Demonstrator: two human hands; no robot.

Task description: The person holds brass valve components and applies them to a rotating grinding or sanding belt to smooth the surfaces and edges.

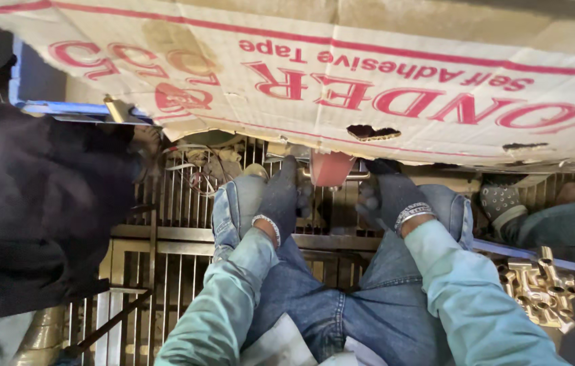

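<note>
Looking down, I see my gloved left hand [281, 196] and right hand [389, 200] curled closed near a pink wheel [331, 168] at 12 o'clock, under the cardboard [342, 74]. Whether they grip anything, I cannot tell. Brass fittings [545, 285] lie piled at 4 o'clock; progress looks partial.
</note>
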